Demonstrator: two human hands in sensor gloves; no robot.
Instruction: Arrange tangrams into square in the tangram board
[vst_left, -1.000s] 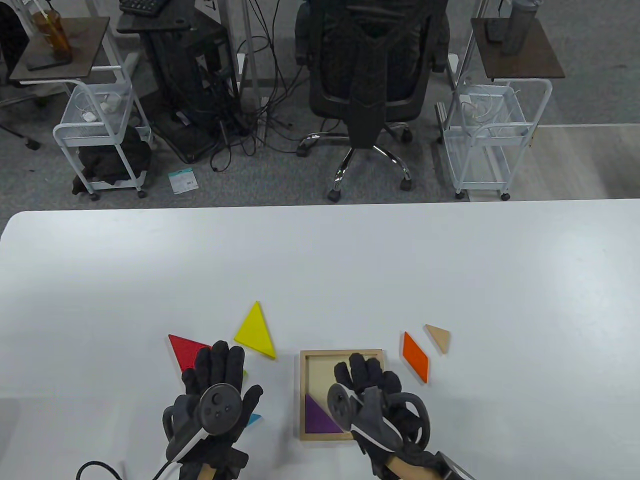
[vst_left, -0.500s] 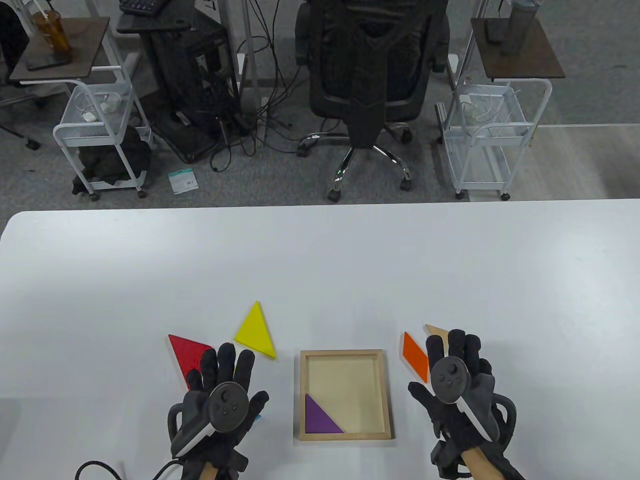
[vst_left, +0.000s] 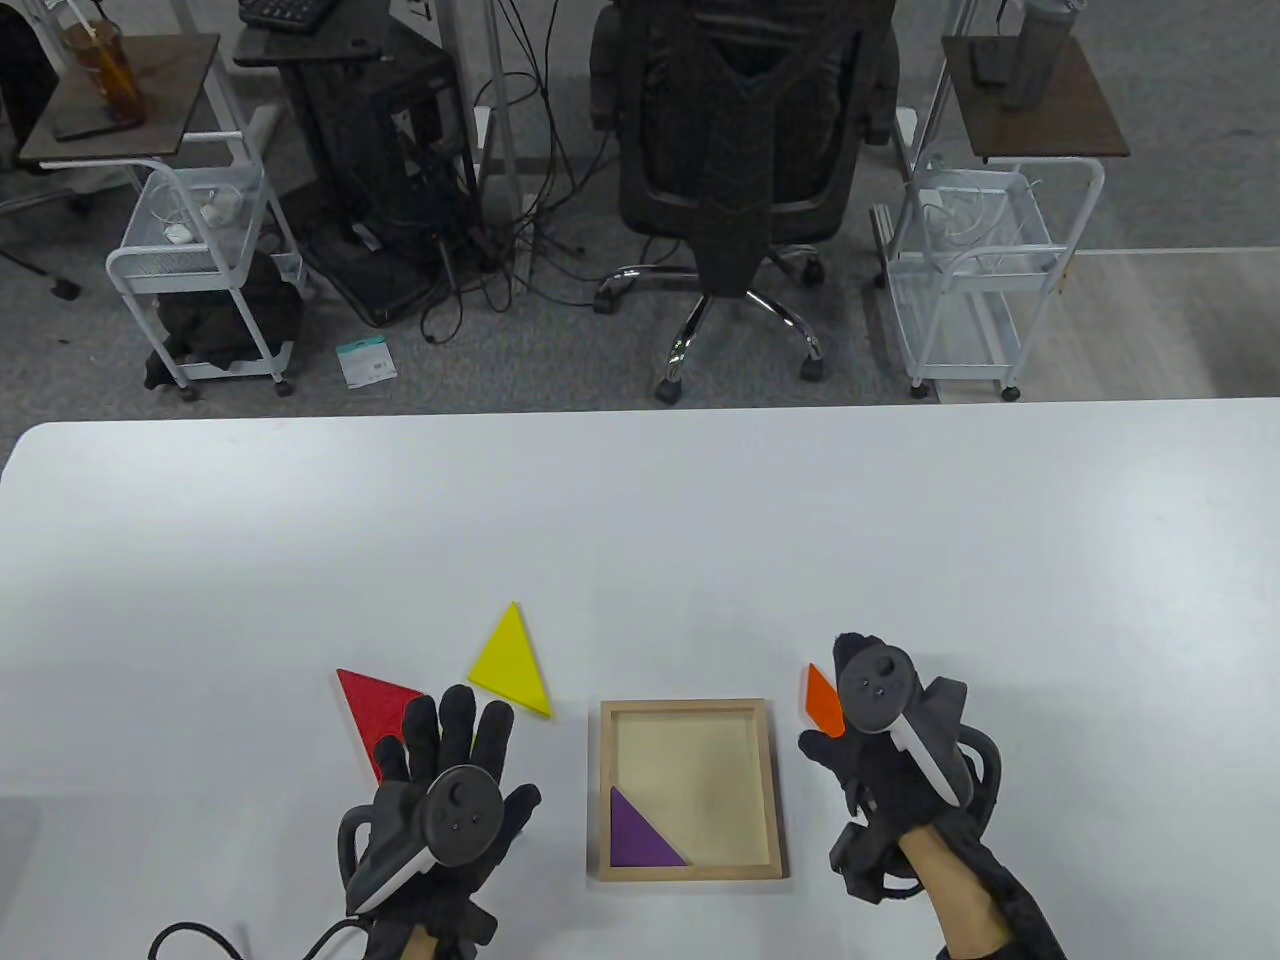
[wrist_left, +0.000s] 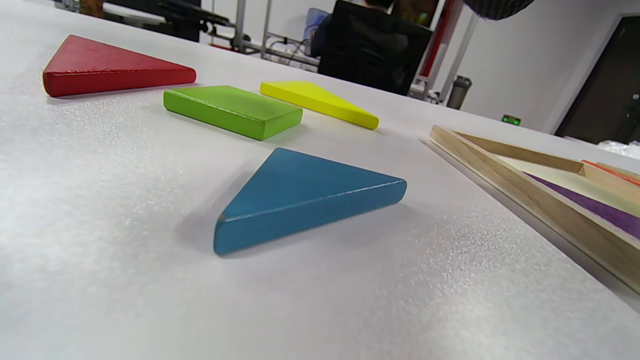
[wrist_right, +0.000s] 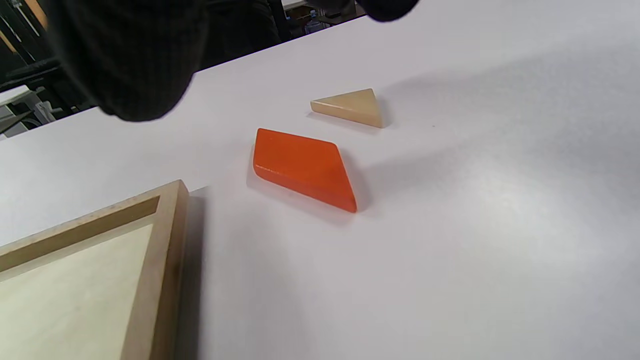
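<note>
The wooden tangram board (vst_left: 690, 706) lies near the table's front edge, with a purple triangle (vst_left: 640, 835) in its near-left corner. My left hand (vst_left: 450, 735) hovers left of the board with straight, spread fingers and holds nothing. Beneath it the left wrist view shows a blue triangle (wrist_left: 300, 192) and a green square (wrist_left: 230, 107). The red triangle (vst_left: 372, 705) and yellow triangle (vst_left: 512, 662) lie just beyond. My right hand (vst_left: 870, 700) hangs over the orange parallelogram (wrist_right: 302, 167) and beige triangle (wrist_right: 352, 106); both lie free on the table.
The white table stretches bare towards its far edge (vst_left: 640, 412). Behind it stand an office chair (vst_left: 740, 170) and two white wire carts (vst_left: 200, 270). A cable (vst_left: 190, 935) trails from my left wrist.
My right hand left the board, swung right and moved forward over the orange and beige pieces, now hiding the beige one in the table view. The left hand only drifted slightly.
</note>
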